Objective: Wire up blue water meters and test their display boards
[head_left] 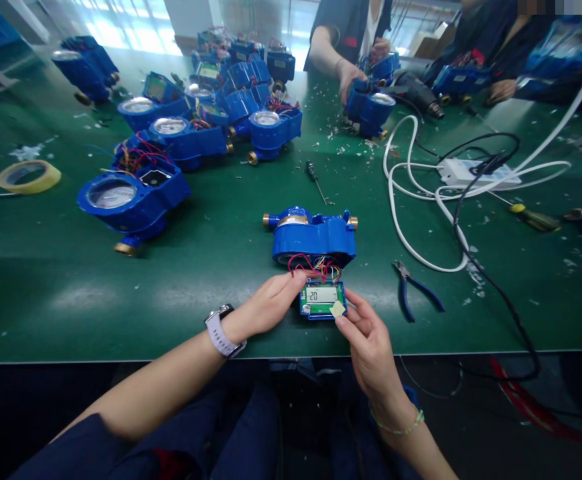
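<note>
At the lower centre of the frame, the display board (321, 295) sits near the table's front edge, between the two hands. The right hand (371, 340) has its right side pinched, thumb at the lower corner beside a pale yellow square (337, 309). The left hand (273, 303) reaches in flat from the left, fingertips at the board's upper left corner; whether they grip anything I cannot tell.

Red and other coloured wires (328, 270) tie the board to a blue meter (315, 240) just above it in the frame — both crowd the space beyond the fingers. Right of the right hand lie blue-handled cutters (403, 273), then a looping white cable (458, 268) and a black cable (501, 297) that runs off the table edge. A white power strip (455, 173) lies farther up.

A small screwdriver (312, 172) lies above the meter. More blue meters (191, 143) bunch at the upper left, with a tape roll (35, 187) at far left. At the upper right, a co-worker's hand (351, 80) holds another meter — a dark heat gun (418, 93) lies beside it.
</note>
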### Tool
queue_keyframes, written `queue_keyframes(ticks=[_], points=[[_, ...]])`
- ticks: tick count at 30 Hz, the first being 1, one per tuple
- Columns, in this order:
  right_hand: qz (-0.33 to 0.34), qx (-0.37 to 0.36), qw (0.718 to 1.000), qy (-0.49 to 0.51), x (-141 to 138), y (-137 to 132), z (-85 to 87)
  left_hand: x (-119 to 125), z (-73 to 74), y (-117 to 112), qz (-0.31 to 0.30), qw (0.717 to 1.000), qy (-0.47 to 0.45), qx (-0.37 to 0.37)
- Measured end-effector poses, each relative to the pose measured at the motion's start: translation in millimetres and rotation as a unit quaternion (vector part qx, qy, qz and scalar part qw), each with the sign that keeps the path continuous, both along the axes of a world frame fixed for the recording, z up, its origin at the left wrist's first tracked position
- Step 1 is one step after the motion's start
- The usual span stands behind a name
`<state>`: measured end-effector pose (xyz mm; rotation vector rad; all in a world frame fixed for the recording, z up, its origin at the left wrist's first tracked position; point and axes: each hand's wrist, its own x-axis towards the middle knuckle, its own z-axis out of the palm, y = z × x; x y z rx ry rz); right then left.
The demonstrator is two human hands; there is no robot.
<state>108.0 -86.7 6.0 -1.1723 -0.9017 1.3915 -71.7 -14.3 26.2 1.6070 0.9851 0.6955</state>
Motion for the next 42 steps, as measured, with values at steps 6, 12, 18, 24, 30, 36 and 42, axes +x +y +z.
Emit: queue_keyframes(ticks=[6,12,18,24,30,36,42], points=[[0.012,0.003,0.998,-0.065,-0.3,-2.8,2.4,13.5,-21.0,0.8,0.080,0.937,-0.216,-0.264],[0.033,0.067,0.982,-0.175,8.0,-3.8,3.0,10.6,-23.1,-3.6,0.094,0.902,-0.265,-0.329],[0.077,0.205,0.883,-0.416,19.1,6.0,22.5,8.2,-18.3,-3.2,0.101,0.930,-0.221,-0.277],[0.099,0.196,0.852,-0.474,17.0,8.9,29.1,6.3,-16.6,-2.8,0.079,0.968,-0.155,-0.180],[0.058,0.174,0.862,-0.472,9.4,12.0,24.2,5.7,-12.4,-1.9,0.072,0.986,-0.124,-0.081],[0.063,0.186,0.841,-0.503,8.3,14.3,25.3,5.8,-12.5,-3.7,0.078,0.989,-0.115,-0.054],[0.040,0.165,0.809,-0.562,6.9,10.7,26.0,6.4,-14.7,-6.5,0.090,0.989,-0.117,-0.031]])
